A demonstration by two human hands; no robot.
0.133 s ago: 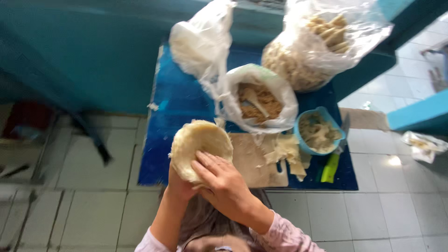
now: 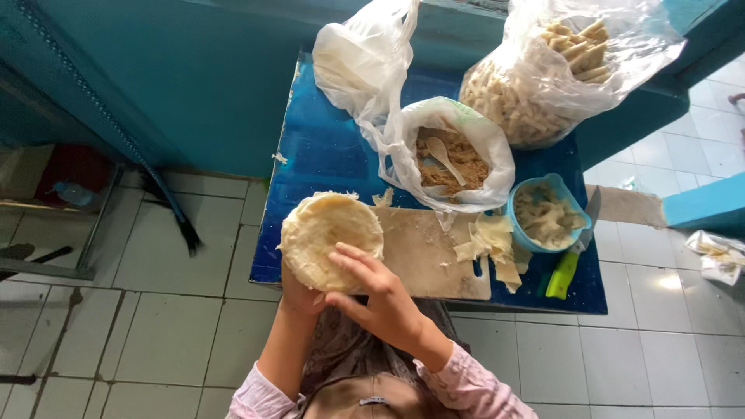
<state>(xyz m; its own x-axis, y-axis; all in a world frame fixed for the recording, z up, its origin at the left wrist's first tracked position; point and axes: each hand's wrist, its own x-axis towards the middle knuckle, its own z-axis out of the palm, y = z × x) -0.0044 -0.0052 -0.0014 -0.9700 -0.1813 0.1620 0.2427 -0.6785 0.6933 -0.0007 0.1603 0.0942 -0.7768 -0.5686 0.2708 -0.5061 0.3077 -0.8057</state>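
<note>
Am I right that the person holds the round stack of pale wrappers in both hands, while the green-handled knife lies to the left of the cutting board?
Not quite: the head view shows the green-handled knife to the right of the cutting board, beside the blue bowl. The rest holds: left hand and right hand hold the round stack of pale wrappers.

We see two bare hands, the left hand point(image 2: 301, 299) and the right hand point(image 2: 384, 302), with no gloves, rings or watch on what shows of them. The left forearm is uncovered down to a pale pink sleeve point(image 2: 252, 399) bunched at the bottom edge. On the right arm a sleeve of the same pale pink, with a faint small pattern, reaches to the wrist, where its cuff point(image 2: 458, 365) sits loosely. Between the arms we make out a brownish garment point(image 2: 365, 396) over the chest, with a small light tag at its middle.
</note>
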